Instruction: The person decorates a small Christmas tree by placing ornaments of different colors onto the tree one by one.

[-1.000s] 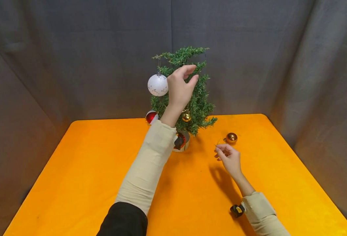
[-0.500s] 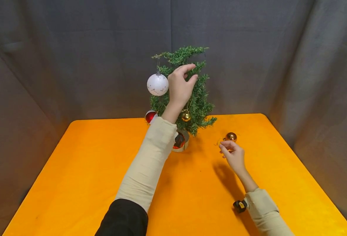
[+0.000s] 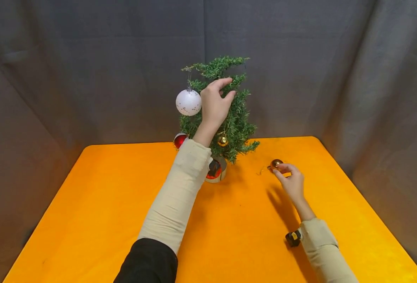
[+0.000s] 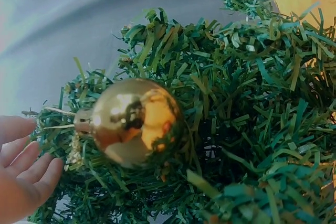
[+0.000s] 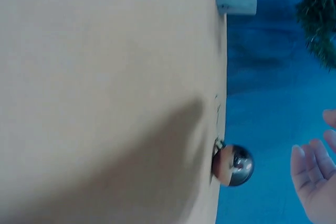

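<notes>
A small green Christmas tree [image 3: 242, 118] stands at the back of the table. My left hand [image 3: 215, 106] is up against its upper branches, thumb and fingers apart. In the left wrist view, a gold Christmas ball [image 4: 136, 121] hangs by a thin loop from a branch, its cap close to the fingers. A copper-coloured Christmas ball [image 3: 276, 164] lies on the table right of the tree, its string trailing left. My right hand [image 3: 293, 184] hovers over it with thumb and fingers apart; the right wrist view shows a gap between that hand [image 5: 317, 182] and the ball.
A white speckled ball [image 3: 189, 102] hangs on the tree's left, above a red and white ball [image 3: 180, 140]. A round dark and red thing [image 3: 214, 169] overlaps the pot [image 3: 224, 171], partly behind the left sleeve. Grey curtains [image 3: 123, 70] surround the orange table [image 3: 109, 188].
My right hand has moved right and slightly back, from the string of the copper-coloured ball to over the ball itself. The left hand has hardly moved.
</notes>
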`<state>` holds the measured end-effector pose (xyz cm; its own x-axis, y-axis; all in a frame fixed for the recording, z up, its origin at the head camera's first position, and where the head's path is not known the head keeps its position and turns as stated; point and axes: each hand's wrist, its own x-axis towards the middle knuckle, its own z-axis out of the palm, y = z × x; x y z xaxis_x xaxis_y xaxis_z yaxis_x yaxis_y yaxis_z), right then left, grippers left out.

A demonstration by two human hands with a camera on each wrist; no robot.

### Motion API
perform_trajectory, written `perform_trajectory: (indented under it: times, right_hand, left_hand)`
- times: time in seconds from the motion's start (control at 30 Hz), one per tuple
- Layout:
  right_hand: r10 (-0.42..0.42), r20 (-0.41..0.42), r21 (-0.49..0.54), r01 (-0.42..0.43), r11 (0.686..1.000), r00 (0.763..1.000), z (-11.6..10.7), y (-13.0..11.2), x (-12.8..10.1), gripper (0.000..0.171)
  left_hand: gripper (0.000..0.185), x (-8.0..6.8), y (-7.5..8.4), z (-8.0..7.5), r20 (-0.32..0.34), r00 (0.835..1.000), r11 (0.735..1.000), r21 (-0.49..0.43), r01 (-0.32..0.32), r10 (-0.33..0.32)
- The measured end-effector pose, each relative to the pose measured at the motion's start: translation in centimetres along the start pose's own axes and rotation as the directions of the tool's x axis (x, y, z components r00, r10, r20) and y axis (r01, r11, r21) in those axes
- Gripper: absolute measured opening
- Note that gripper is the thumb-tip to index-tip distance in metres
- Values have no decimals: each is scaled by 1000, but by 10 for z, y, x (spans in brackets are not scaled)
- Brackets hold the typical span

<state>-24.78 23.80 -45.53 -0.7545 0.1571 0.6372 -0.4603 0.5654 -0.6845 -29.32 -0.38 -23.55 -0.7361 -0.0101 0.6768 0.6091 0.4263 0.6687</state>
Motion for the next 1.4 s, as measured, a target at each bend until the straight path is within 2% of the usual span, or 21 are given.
perform_trajectory:
  times: [0.17,0.43,0.63,0.93,1.07,1.4]
  right_hand:
    - [106,40,-110,-101,989,994,-3,11,6,22]
    - [190,120,-165,-170,972,974,-6,29,11,38]
    - [281,218,-159,-250,955,935,-9,45,17,49]
    - [339,368,-169,-296,940,866,-9,65,28,62]
    - [387,367,-187,-340,922,846,-8,70,31,68]
    - [415,372,-191,-369,910,830,-3,78,34,72]
  left_hand:
    - [31,0,-2,1,7,1000,1000,17,14,-14]
    - [31,2,-4,1,8,1000,999,22,24,-25]
    - [31,2,-3,1,7,1000,999,23,29,-29]
    - [31,1,-3,0,13,1000,999,30,27,-28]
    - [31,0,-2,1,20,1000,999,33,22,-22]
    - [30,1,-3,-1,24,1000,999,31,18,-19]
